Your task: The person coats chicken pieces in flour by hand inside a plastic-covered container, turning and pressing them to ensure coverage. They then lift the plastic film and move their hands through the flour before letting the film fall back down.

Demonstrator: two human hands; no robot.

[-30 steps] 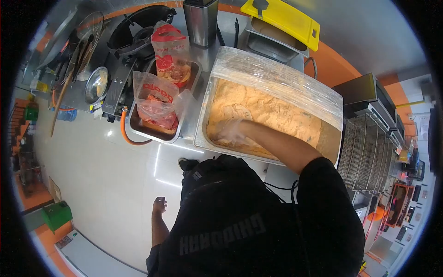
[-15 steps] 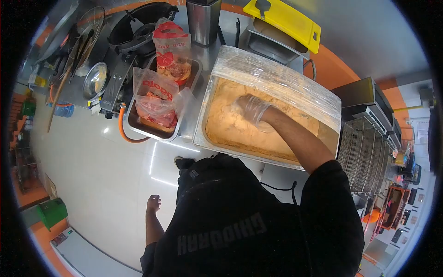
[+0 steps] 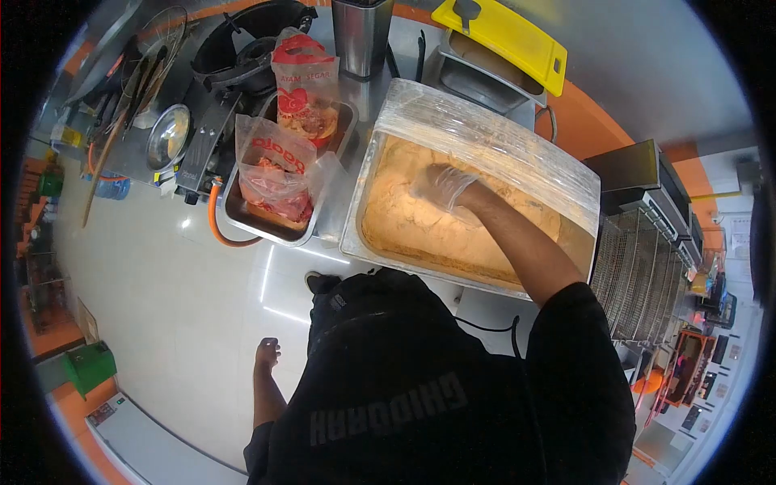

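My right hand [image 3: 449, 187], in a clear plastic glove, reaches into a large metal tray [image 3: 350, 230] of pale orange breading flour [image 3: 412, 230]. Its fingers point down at the flour and are blurred, so I cannot see whether they grip anything. Cling film [image 3: 501, 137] covers the far side of the tray. Off to the left, my left hand [image 3: 267, 352] hangs low over the floor with its fingers curled in and nothing visible in them.
Left of the tray, a metal pan [image 3: 284, 236] holds two plastic bags of raw meat [image 3: 275, 190]. Behind stand a black pot [image 3: 218, 56], a steel container [image 3: 361, 40] and a yellow board [image 3: 505, 36] on metal pans. Wire baskets [image 3: 634, 275] are at the right.
My right hand has shifted slightly to the right within the flour. The view has moved a little. My left hand still hangs in nearly the same place.
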